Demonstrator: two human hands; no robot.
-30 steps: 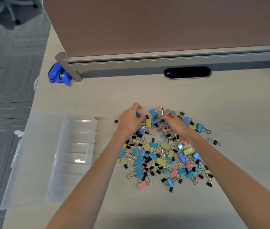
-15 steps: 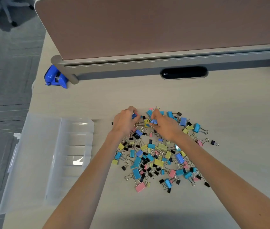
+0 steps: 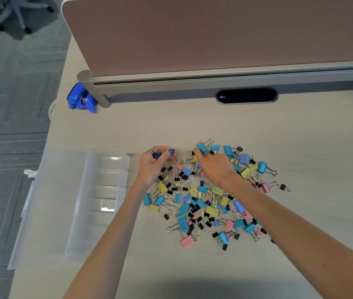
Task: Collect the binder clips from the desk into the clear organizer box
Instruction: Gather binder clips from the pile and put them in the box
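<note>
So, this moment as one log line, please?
left hand holds blue clip | right hand at teal clip | organizer box open, no clips seen inside

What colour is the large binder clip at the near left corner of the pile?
The binder clip is pink; the head view shows it best.

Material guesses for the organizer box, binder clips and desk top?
The box looks like translucent plastic, slightly frosted; the desk shows through it and its dividers catch glare. The binder clips are likely painted metal bodies, coloured and black, with bare shiny wire handles. The desk is pale, matte, with faint wood-grain: probably laminate, though veneer cannot be ruled out.
</note>
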